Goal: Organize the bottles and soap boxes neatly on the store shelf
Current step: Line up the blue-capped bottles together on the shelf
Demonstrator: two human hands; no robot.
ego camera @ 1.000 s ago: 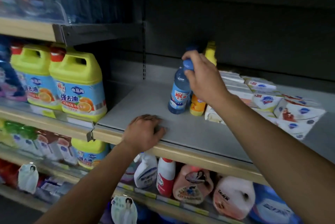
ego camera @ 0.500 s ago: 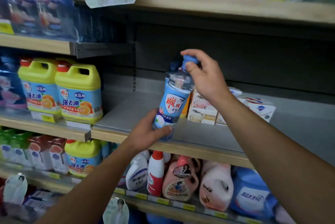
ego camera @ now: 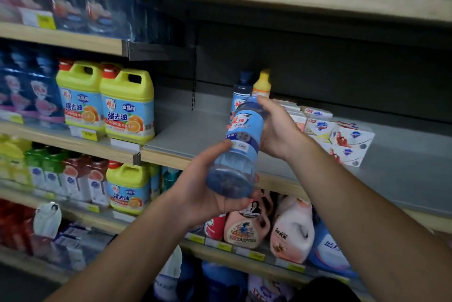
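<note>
clear blue bottle point(ego camera: 241, 145), pale-blue label, tilted

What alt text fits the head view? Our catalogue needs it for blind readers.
Two hands hold a tilted blue bottle before a grey shelf: the left hand cups its base, the right hand grips its top. Behind stand another blue bottle, an orange bottle and soap boxes.

Clear blue bottle point(ego camera: 238, 150), pale-blue label; yellow jugs point(ego camera: 127, 106).
</note>
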